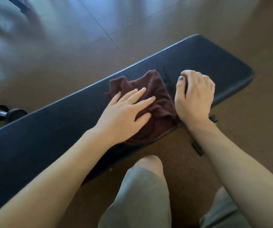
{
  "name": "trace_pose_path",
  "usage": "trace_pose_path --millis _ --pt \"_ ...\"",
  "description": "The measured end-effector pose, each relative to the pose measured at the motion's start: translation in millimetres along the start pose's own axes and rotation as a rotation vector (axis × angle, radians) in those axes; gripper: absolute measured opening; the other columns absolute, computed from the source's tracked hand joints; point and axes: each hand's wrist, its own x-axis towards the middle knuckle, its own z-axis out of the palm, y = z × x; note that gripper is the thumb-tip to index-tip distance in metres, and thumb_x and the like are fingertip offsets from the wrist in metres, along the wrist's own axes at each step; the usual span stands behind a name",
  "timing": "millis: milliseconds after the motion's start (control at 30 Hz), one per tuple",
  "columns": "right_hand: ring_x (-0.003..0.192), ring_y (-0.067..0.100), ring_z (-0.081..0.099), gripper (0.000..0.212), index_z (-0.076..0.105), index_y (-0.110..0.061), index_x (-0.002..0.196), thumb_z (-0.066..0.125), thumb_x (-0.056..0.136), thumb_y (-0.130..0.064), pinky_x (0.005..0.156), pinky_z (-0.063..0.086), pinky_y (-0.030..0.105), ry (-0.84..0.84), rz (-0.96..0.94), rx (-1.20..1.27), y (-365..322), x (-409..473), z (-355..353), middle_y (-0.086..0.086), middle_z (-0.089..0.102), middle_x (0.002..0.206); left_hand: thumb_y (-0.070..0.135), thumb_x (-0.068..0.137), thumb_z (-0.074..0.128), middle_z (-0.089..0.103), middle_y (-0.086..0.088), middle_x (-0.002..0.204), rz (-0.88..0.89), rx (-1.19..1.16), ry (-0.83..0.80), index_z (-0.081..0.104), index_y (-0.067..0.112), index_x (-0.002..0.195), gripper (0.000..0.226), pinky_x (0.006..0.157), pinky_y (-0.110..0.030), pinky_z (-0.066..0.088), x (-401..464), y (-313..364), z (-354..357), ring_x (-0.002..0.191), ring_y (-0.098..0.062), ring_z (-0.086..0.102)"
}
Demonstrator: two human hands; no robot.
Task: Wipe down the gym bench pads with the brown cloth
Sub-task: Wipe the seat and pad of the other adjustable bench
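**Pressing a brown cloth flat on the black bench pad**

Kneeling at the near side of the bench, the person shows one bare knee above grey-green shorts, over a brown speckled floor. Both bare forearms reach forward onto the bench pad, a long black cushion running from lower left to upper right. The left hand lies flat, fingers spread and relaxed, on the brown cloth; it presses rather than grasps, and a thin ring sits on one finger. The cloth lies crumpled mid-pad, its near edge reaching the pad's near edge. Just right of it, touching its edge, the right hand is curled into a loose fist on the pad, dark polish on the thumbnail; whether it holds anything I cannot tell. Small wet-looking specks dot the pad beyond the cloth. Farther left, a dumbbell rests on the floor behind the bench.
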Motion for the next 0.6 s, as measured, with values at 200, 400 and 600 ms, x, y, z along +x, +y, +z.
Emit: trace_pose_path --millis 200,400,600 --pt "0.106 0.023 0.062 0.031 0.066 -0.017 0.112 0.042 0.104 -0.034 0.104 0.039 0.042 0.009 -0.020 -0.066 -11.7 -3.3 1.3 0.000 0.071 0.111 0.073 0.095 0.012 0.004 0.020 0.170 0.027 0.035 -0.062 0.016 0.064 0.153 0.059 0.130 -0.045 0.000 -55.6 -45.5 -5.8 0.159 -0.007 0.000" --pt "0.104 0.021 0.060 0.029 0.066 -0.018 0.108 0.041 0.103 -0.031 0.100 0.038 0.038 -0.010 0.064 -0.039 -4.7 2.3 0.5 -0.001 0.069 0.108 0.062 0.104 0.028 0.011 0.008 0.173 -0.010 0.015 0.023 0.025 0.055 0.156 0.052 0.127 -0.056 0.008 98.4 -42.4 -15.0 0.160 -0.018 0.010" --pt "0.107 0.020 0.061 0.032 0.066 -0.016 0.114 0.041 0.104 -0.033 0.100 0.040 0.037 -0.001 0.088 -0.038 -5.8 1.7 -1.7 0.001 0.070 0.112 0.059 0.106 0.028 0.011 0.004 0.174 -0.017 0.030 0.020 0.022 0.048 0.160 0.055 0.128 -0.054 0.004 90.2 -24.2 -14.5 0.160 -0.020 0.009"
